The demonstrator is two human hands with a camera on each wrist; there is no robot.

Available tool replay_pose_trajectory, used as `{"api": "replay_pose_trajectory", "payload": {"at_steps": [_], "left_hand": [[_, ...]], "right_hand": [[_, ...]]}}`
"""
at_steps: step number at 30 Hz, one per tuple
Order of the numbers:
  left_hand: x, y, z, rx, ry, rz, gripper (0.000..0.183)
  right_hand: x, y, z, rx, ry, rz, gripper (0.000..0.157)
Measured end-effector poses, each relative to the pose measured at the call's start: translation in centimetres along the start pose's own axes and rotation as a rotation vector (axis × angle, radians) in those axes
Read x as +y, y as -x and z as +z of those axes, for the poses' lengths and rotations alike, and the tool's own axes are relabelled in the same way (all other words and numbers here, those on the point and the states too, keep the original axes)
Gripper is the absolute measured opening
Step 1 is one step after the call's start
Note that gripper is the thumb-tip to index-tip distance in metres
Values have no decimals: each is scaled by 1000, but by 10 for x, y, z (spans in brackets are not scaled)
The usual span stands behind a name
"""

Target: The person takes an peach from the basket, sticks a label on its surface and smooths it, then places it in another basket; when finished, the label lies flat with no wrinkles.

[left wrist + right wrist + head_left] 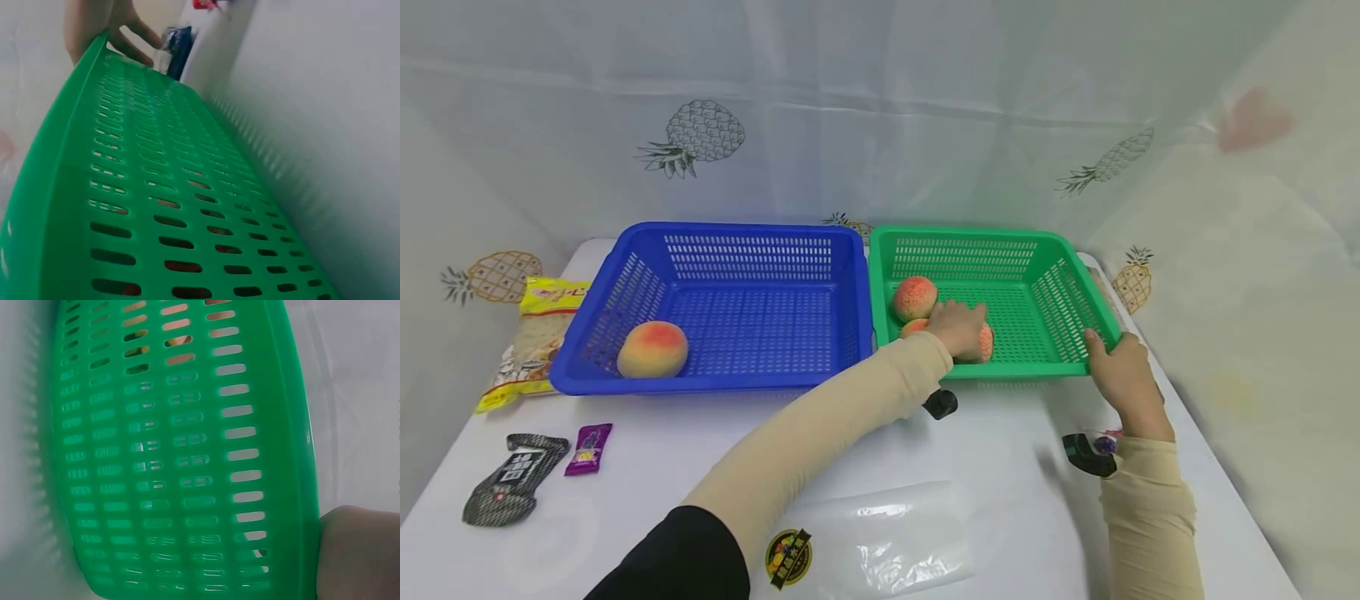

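Observation:
My left hand (957, 329) reaches into the green basket (1000, 371), its fingers bent over a peach (987, 342) that shows at its right side. Two other peaches sit left of this hand: a reddish speckled peach (915, 297) in full view and another peach (914, 327) partly hidden behind the hand. At the basket's front right corner, my right hand (1123, 379) grips the rim, thumb over the top. The left wrist view shows the slotted basket wall (156, 137) with the right hand (103, 31) at its far end.
A blue basket (715, 383) holding one peach (652, 349) stands at left. A yellow snack bag (538, 342), a black packet (516, 481) and a purple packet (589, 449) lie left. Clear plastic packaging (880, 542) lies in front. Behind hangs a pineapple-print curtain (925, 125).

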State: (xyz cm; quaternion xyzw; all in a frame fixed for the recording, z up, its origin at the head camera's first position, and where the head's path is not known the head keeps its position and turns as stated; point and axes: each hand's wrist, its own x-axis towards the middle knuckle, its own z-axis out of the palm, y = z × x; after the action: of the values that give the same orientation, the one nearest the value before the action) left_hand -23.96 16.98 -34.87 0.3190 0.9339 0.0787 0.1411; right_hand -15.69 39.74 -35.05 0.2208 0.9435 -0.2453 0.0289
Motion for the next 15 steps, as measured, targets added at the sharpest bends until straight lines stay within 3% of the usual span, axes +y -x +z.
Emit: {"api": "replay_pose_trajectory", "payload": {"at_steps": [6,11,15], "left_hand": [[1,-1,2,-39,11,-7,75],[2,-1,2,-61,15,7,77],[-4,12,-5,-56,69,23,77]], "right_hand": [[2,1,2,14,-9,4,86],[4,4,3,37,-7,31,85],[3,3,4,40,0,40,85]]}}
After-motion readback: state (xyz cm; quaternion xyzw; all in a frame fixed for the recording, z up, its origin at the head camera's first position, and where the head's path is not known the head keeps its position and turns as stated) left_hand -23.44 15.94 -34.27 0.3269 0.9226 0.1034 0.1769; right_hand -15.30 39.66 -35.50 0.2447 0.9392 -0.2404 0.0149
